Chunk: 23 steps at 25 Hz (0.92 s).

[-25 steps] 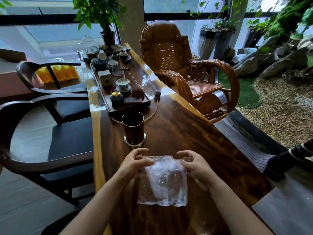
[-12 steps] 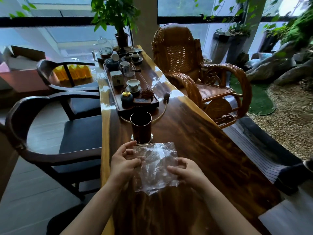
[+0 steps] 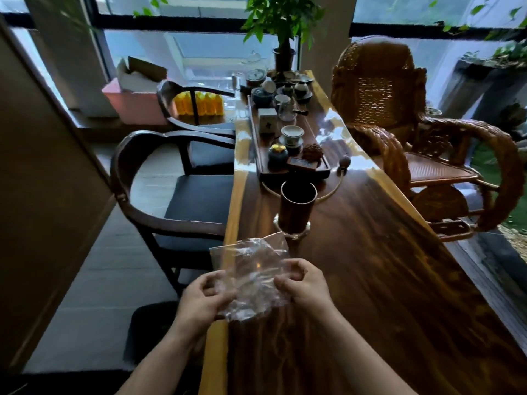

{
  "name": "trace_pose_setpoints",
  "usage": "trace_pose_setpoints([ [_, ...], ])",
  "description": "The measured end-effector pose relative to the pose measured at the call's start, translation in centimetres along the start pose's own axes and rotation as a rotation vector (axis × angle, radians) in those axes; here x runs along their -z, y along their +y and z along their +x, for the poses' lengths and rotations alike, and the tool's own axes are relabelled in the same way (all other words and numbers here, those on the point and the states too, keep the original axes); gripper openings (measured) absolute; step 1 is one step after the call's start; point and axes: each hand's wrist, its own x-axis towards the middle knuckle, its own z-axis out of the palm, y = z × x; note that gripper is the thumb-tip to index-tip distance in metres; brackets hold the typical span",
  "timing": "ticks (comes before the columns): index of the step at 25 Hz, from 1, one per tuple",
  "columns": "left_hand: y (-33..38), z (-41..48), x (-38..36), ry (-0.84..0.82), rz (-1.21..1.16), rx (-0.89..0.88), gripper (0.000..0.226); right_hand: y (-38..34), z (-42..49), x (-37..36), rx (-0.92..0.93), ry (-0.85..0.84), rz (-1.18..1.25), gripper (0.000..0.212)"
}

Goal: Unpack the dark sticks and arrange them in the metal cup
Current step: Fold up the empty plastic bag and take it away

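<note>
A crumpled clear plastic bag [image 3: 251, 275] is held over the near left edge of the long wooden table [image 3: 385, 280]. My left hand [image 3: 204, 300] pinches its left side and my right hand [image 3: 306, 283] pinches its right side. The bag looks see-through with nothing dark inside that I can make out. Just beyond the bag stands the metal cup [image 3: 298, 209], a dark cylinder on a shiny flared base, upright and open at the top. No dark sticks are visible in the cup or on the table.
A tea tray [image 3: 258, 155] with several cups, jars and a small box lies behind the cup. A dark armchair [image 3: 171, 195] stands left of the table, a wicker rocking chair [image 3: 399, 132] right. A potted plant [image 3: 282, 29] is at the far end.
The view has swung to the left. Both hands with the bag have shifted toward the table's left edge, and the bag is more crumpled between the fingers.
</note>
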Motion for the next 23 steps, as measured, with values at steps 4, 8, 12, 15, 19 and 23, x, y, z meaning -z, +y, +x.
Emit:
trace_pose_setpoints([
  [4, -1.0, -0.1, 4.5, 0.111, -0.084, -0.052, 0.053, 0.1, 0.2, -4.9, 0.012, -0.073, -0.062, 0.031],
  [8, -1.6, 0.7, 9.3, 0.249, -0.087, -0.063, 0.047, 0.4, 1.4, -8.9, 0.001, -0.08, -0.155, 0.029],
  [12, -2.8, 1.7, 14.4, 0.339, -0.149, 0.004, 0.051, 1.3, 3.5, -11.9, 0.113, -0.057, -0.742, 0.058],
  [15, -4.8, 2.7, 18.1, 0.386, -0.183, 0.088, 0.052, 3.0, 5.8, -14.1, 0.165, -0.041, -1.026, 0.076],
  [19, -8.1, 4.3, 21.5, 0.445, -0.161, 0.205, 0.044, 6.0, 9.0, -15.8, 0.131, -0.062, -1.211, 0.075],
  [23, -10.6, 7.1, 23.3, 0.498, -0.173, 0.295, 0.041, 8.8, 10.1, -16.1, 0.137, 0.029, -1.251, 0.074],
])
